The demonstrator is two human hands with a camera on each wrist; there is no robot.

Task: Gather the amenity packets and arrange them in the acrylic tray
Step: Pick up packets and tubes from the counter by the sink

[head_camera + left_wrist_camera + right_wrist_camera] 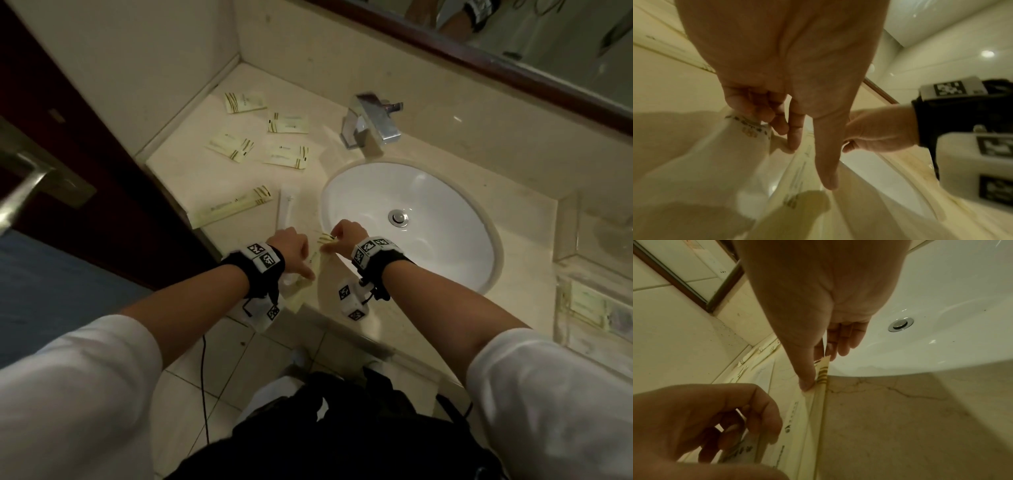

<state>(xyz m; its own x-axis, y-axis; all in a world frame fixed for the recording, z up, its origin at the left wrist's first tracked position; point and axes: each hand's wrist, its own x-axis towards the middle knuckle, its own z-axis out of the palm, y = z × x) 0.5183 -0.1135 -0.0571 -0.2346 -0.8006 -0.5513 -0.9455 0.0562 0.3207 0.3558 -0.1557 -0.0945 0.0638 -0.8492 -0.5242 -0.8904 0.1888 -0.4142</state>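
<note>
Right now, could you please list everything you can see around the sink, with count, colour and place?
small amenity packets: four, pale yellow, flat on the counter left of the faucet
long amenity packet: one, pale yellow, near the counter's front-left edge
white tube: one, beside the long packet
held packet: at least one, pale yellow, between both hands
faucet: one, chrome, behind the basin
sink basin: one, white, centre
acrylic tray: one, clear, right counter, packet inside
mirror: one, dark-framed, on the wall
left hand: grips the packet's near end
right hand: pinches its far end
</note>
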